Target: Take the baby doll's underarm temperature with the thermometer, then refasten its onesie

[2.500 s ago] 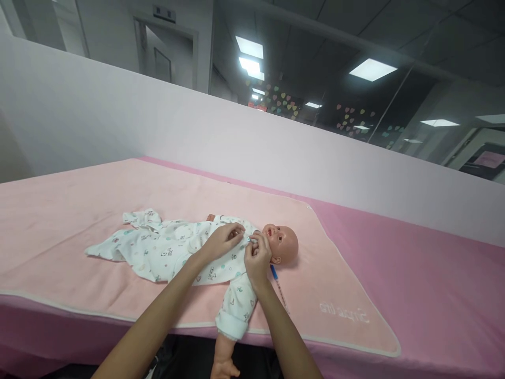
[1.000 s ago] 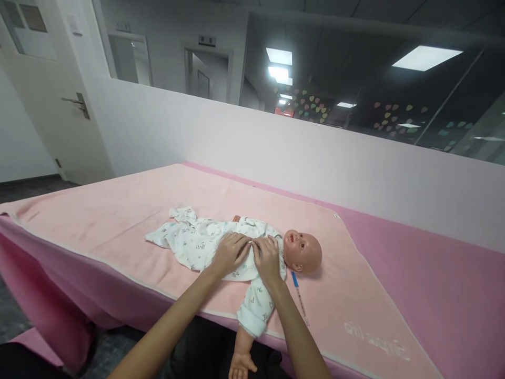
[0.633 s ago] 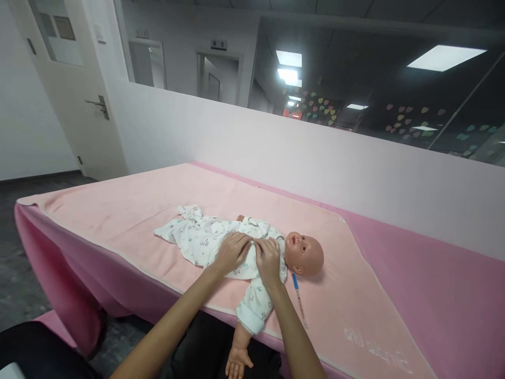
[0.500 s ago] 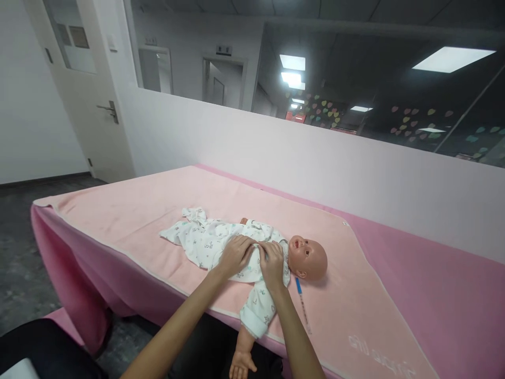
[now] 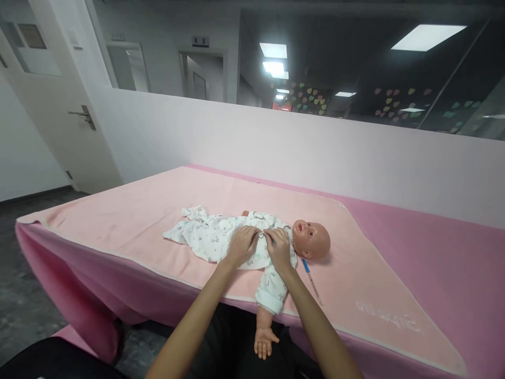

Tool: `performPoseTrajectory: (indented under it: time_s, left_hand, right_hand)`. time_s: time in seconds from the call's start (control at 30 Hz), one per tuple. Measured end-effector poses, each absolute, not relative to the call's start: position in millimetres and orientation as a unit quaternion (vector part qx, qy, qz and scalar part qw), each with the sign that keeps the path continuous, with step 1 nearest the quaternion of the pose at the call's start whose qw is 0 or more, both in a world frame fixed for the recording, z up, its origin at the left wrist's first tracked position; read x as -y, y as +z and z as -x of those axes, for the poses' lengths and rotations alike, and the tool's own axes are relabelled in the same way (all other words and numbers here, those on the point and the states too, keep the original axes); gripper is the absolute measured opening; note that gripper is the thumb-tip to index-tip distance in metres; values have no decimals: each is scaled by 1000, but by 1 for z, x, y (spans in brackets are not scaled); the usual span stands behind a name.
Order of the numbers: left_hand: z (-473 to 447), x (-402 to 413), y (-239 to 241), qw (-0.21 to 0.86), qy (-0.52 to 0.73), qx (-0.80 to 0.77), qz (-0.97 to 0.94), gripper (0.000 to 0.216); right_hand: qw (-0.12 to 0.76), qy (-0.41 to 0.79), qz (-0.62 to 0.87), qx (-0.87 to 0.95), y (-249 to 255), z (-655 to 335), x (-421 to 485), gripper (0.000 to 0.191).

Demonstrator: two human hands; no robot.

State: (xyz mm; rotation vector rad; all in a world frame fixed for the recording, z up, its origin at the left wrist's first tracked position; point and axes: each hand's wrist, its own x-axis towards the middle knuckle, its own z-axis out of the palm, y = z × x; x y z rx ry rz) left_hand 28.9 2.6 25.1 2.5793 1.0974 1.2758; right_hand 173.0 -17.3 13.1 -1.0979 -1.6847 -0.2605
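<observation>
A baby doll (image 5: pixel 315 241) lies on its back, its head toward the right and one arm hanging over the near edge. It wears a white patterned baby outfit (image 5: pixel 213 239). My left hand (image 5: pixel 243 245) pinches the cloth at the doll's chest. Close beside it, my right hand (image 5: pixel 278 246) pinches the same cloth nearer the neck, the fingertips of both hands almost meeting. A small bit of the front edge shows between them; any fastener there is too small to make out. Near the doll's head lies a thermometer (image 5: pixel 311 279) with a blue end, touched by neither hand.
A pale pink towel (image 5: pixel 130 216) covers much of the table, over a darker pink cloth (image 5: pixel 442 252). A white wall (image 5: pixel 276 142) with a window above it stands behind. At the left is a door (image 5: pixel 71 105).
The view has shifted, so the door sits further left. Both hands stay at the doll's chest with fingers pinched on the cloth.
</observation>
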Motion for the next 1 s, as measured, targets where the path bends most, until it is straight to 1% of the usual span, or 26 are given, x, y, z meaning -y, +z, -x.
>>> performPoseTrajectory:
  time_s: [0.2, 0.37, 0.5, 0.67, 0.77, 0.83, 0.93, 1.0]
  left_hand:
    - [-29, -4, 24, 30, 417, -355, -836, 20]
    - [-28, -3, 26, 27, 411, -363, -836, 17]
    - [-29, -2, 26, -6, 403, -373, -836, 16]
    - [-31, -1, 20, -47, 409, -383, -827, 25]
    - [-26, 0, 18, -77, 437, -412, -796, 31]
    - [-19, -1, 21, -107, 483, -478, -726, 32]
    - [-11, -1, 26, -145, 554, -555, -603, 26]
    - [-14, -1, 29, -172, 563, -526, -614, 21]
  right_hand:
    - [529, -125, 475, 692, 13, -171, 18, 15]
    - [537, -133, 484, 678, 14, -170, 19, 8]
    - [535, -135, 482, 680, 14, -170, 19, 7]
    - [535, -134, 484, 679, 14, -169, 21, 9]
    - [539, -131, 493, 670, 14, -171, 21, 11]
    - [544, -124, 499, 663, 14, -173, 22, 14]
    - [561, -110, 505, 647, 14, -175, 21, 17]
    - [570, -103, 507, 638, 13, -176, 20, 17]
